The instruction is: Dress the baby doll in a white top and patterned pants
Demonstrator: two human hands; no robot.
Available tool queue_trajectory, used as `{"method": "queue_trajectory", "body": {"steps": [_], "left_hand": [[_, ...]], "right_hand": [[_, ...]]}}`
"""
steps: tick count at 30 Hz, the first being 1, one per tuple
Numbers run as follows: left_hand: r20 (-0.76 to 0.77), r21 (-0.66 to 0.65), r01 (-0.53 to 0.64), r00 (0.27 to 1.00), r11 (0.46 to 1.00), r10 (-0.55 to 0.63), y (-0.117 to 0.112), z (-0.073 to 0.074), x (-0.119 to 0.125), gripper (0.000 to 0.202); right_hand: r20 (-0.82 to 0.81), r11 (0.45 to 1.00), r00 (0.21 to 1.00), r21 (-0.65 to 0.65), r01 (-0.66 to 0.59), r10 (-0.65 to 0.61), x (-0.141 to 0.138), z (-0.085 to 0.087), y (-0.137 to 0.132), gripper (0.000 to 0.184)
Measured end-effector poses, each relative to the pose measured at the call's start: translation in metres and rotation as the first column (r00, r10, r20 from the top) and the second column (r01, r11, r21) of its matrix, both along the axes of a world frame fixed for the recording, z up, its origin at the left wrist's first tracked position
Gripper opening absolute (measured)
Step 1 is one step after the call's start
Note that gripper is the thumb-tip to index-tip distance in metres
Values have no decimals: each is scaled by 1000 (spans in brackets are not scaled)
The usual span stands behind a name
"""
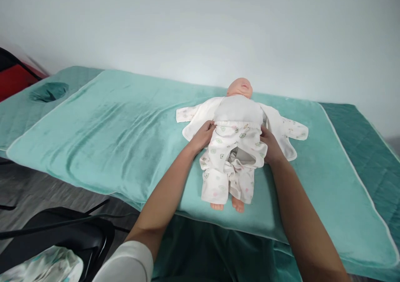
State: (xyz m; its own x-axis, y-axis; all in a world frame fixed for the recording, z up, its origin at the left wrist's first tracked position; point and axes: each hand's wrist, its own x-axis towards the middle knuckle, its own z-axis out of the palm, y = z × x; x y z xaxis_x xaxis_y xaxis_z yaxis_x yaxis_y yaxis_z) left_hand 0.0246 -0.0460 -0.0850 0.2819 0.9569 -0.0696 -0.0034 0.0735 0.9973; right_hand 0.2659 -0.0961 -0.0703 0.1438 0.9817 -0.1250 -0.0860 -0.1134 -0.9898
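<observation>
A baby doll (240, 87) lies on its back, its bare feet toward me. It wears printed white baby pants (220, 142) with an opening at the crotch. An open white jacket (206, 109) spreads out under its arms, over a pale grey-white torso (239, 109). My left hand (203, 135) pinches the waistband of the pants at the left side. At the opposite side of the waist is my right hand (270, 144), its fingers partly hidden behind the pants and seemingly closed on their edge.
The doll rests on a teal velvety sheet (131, 127) covering a padded bed with a face hole (49, 92) at the far left. A white wall (200, 31) runs behind. A black chair (71, 236) holding a crumpled printed cloth (50, 265) stands at lower left.
</observation>
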Motion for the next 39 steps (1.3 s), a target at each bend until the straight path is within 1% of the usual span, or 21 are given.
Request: {"method": "queue_trajectory", "body": {"steps": [1,3,5,6,8,10,13,17,19,23,25,27,29,32,34,36,39], "left_hand": [[-10,9,19,1000,1000,-19,1,1,-1,24],[19,19,87,996,996,-87,2,3,-1,26],[96,-3,148,984,989,-147,2,6,1,27],[136,-23,157,979,987,-153,1,6,2,28],[199,-60,133,973,989,-118,0,7,5,29],[241,-77,92,968,993,-71,-2,7,8,31],[275,-93,53,961,994,-25,-3,7,11,29],[262,-103,29,965,994,-1,-2,7,11,24],[256,-76,39,967,996,-18,-2,7,11,26],[230,35,41,972,999,-48,-5,6,8,29],[178,89,13,984,996,-29,-7,5,7,29],[123,127,-33,992,991,17,-7,4,6,28],[92,141,-99,992,985,87,-7,2,6,26],[69,151,-179,983,972,170,-6,0,7,19],[42,161,-186,983,969,181,-5,-2,7,12],[12,167,-170,985,971,171,-4,-4,8,7],[-21,187,-171,984,967,178,-3,-7,8,6]], "right_hand": [[6,1000,1000,-12,-7,7,1,0,0,45],[11,999,1000,-26,-25,25,2,1,1,45],[3,998,998,-36,-60,60,2,2,1,43],[-3,996,997,-39,-82,82,2,2,1,42],[-15,991,991,-39,-131,130,3,3,1,40],[-24,989,989,-33,-147,146,4,3,1,37],[-31,995,995,-12,-96,96,3,1,2,37],[-21,999,999,21,-33,34,2,-2,3,38],[-5,999,1000,40,-14,15,1,-3,2,38],[-11,998,1000,68,-6,7,1,-4,-1,36],[-37,995,999,95,17,-13,1,-5,-3,36],[-50,990,997,128,65,-60,0,-6,-3,39],[-13,982,994,154,109,-109,0,-8,-2,40],[162,974,973,179,136,-166,0,-11,1,37],[265,971,944,187,151,-198,1,-14,4,34],[314,965,920,191,180,-233,2,-17,7,29],[375,949,876,201,243,-304,4,-21,11,25]]}}
